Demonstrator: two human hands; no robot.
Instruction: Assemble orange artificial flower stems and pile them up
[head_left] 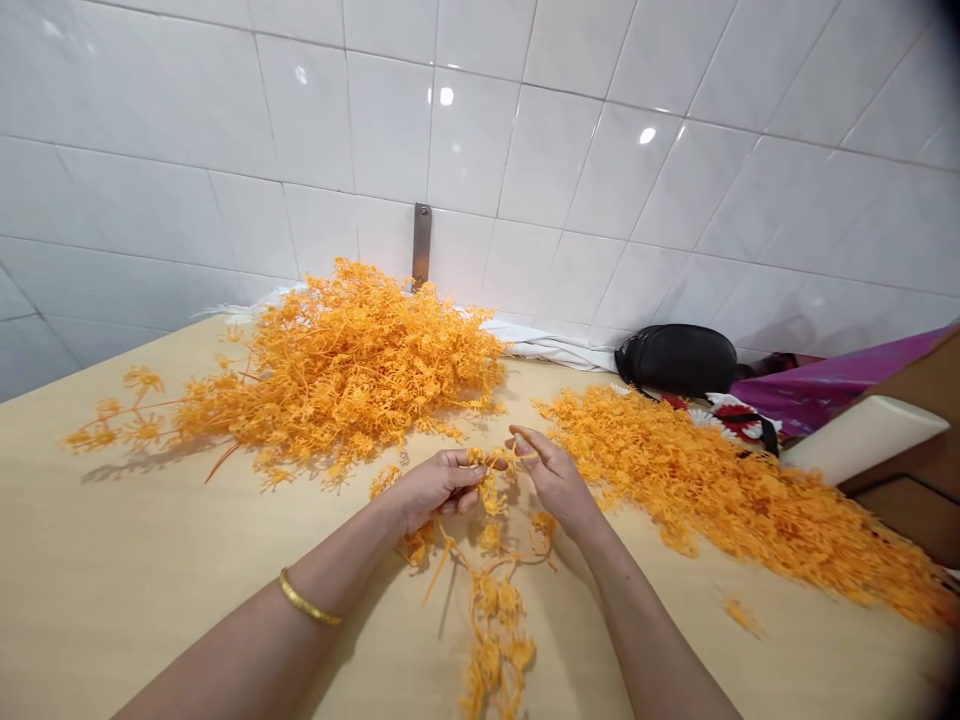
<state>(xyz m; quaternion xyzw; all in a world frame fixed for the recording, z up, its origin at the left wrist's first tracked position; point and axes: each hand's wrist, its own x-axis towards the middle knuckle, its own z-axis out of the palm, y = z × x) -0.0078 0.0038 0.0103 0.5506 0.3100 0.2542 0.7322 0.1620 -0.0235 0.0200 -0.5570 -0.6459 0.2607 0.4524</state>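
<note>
My left hand (448,487), with a gold bangle on the wrist, pinches an orange artificial flower sprig (491,490) between thumb and fingers. Close by on the right, my right hand (553,478) has its thumb and fingers around a thin stem of the same sprig. Below both hands, a strand of orange artificial flowers (491,650) with curling stems trails toward me over the table. Whether it joins the held sprig I cannot tell. More orange blossoms sit under and beside my left hand, partly hidden by it.
A tall heap of orange sprigs (352,360) lies back left on the pale table (150,600). A long flat pile of orange florets (720,490) spreads right. Behind it are a black case (677,358), a whitish roll (866,438) and purple sheeting (832,385). A tiled wall (480,130) bounds the back.
</note>
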